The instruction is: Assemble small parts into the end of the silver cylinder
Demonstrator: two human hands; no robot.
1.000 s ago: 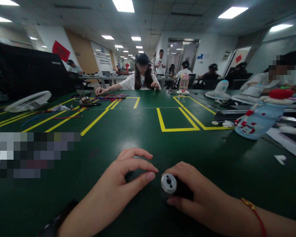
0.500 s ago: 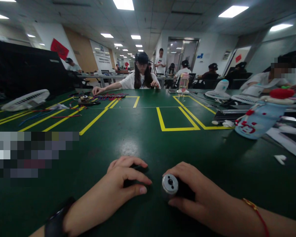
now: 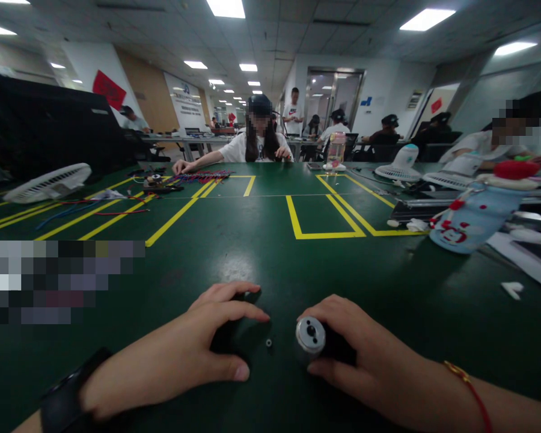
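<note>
My right hand (image 3: 356, 349) is wrapped round a silver metal cylinder (image 3: 310, 340) that stands upright on the green table. The cylinder's top face has a dark centre hole and smaller holes beside it; its lower part is in shadow. To its left, a tiny ring-shaped metal piece (image 3: 269, 343) lies on the tabletop. My left hand (image 3: 220, 331) is open beside this piece, thumb and fingers apart, with nothing between them.
The green table (image 3: 184, 258) carries yellow tape lines. On the right stands a blue bottle (image 3: 478, 213) with a red top, near small white pieces (image 3: 512, 290). Wires (image 3: 202, 177) and a white fan (image 3: 49, 182) lie at the left. A person (image 3: 256, 132) sits opposite.
My left hand has drawn back to the left and its thumb and fingers have spread, uncovering the tiny ring-shaped piece. My right hand and the cylinder have stayed put.
</note>
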